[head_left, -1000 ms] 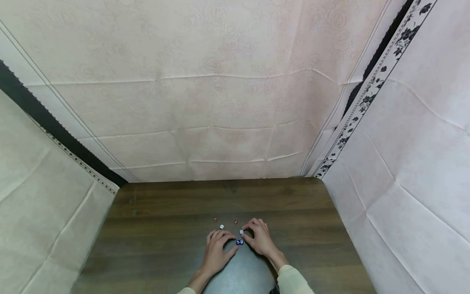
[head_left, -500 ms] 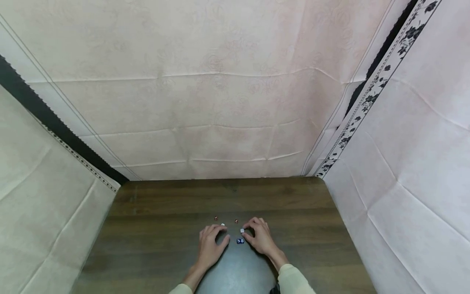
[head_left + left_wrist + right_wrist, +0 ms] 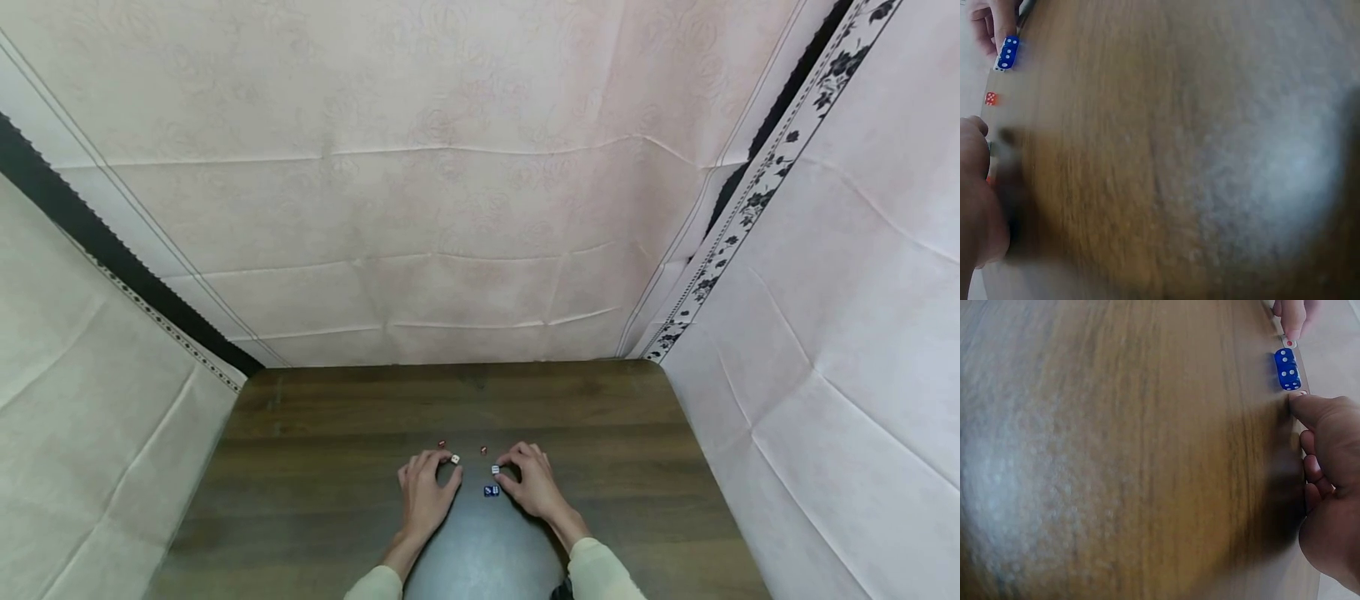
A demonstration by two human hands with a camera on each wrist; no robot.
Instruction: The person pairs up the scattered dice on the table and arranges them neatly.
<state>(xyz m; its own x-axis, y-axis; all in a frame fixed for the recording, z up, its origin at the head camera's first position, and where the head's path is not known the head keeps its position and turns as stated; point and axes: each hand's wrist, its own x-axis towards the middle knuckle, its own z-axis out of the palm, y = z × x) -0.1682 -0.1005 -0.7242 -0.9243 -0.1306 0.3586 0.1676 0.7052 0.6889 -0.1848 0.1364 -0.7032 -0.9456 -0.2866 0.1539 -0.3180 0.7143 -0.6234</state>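
Note:
My left hand has its index finger and thumb around a white die. In the right wrist view, a fingertip of that hand touches this die, which shows a red dot. A second white die is pinched between the thumb and index finger of my right hand; the right wrist view shows only a sliver of it by the thumb. Two blue dice sit side by side, just nearer me than the right hand's die. Farther off lie one red die and another red die.
The brown wooden table carries the dice near its middle. Pale cloth hangs behind the table, with more cloth on both sides. Glare lies on the table's near part.
My left hand has moved left and away from the blue dice to the left white die, its fingers now around it. The right hand stays at its die.

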